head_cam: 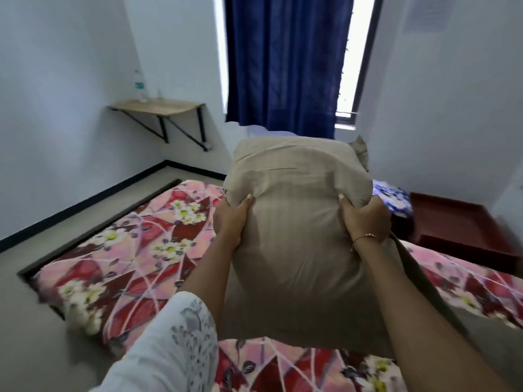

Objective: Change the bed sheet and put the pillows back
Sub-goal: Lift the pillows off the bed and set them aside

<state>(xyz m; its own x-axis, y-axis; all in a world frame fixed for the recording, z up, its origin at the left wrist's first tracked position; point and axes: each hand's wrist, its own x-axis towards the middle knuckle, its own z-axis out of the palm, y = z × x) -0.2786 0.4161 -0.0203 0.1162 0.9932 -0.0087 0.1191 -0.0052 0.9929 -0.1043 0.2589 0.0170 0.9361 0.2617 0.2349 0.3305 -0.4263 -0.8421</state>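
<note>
Both hands grip a beige pillow [297,222] from opposite sides, fingers and thumbs curled into its fabric so that it creases and bulges between them. The left hand [230,215] clamps the pillow's left edge, thumb on the near face and the fingers wrapped round behind, out of sight. The right hand [365,219] does the same on the right edge; a thin bracelet [365,237] sits on that wrist. The left forearm comes out of a white sleeve [167,349] with a grey leaf pattern.

The pillow is held up in the air in front of the person, above the bed, touching nothing but the hands. Its long axis runs away from the camera: the near end hangs low over the sheet, and the far end tilts up toward the window. A folded flap of the cover [360,151] sticks out at the far right corner.

Below it lies a floral bed sheet [127,250], pink and dark red with white and yellow flowers, spread over a low mattress close to the floor. At the right, beside the bed, a dark red wooden frame or tray [458,222] stands, with a blue-and-white patterned cloth [392,198] just behind the pillow's right side. A dark blue curtain [285,63] hangs over the window. On the left wall a small wooden shelf [158,107] on black brackets carries a clear plastic bottle [140,86].
</note>
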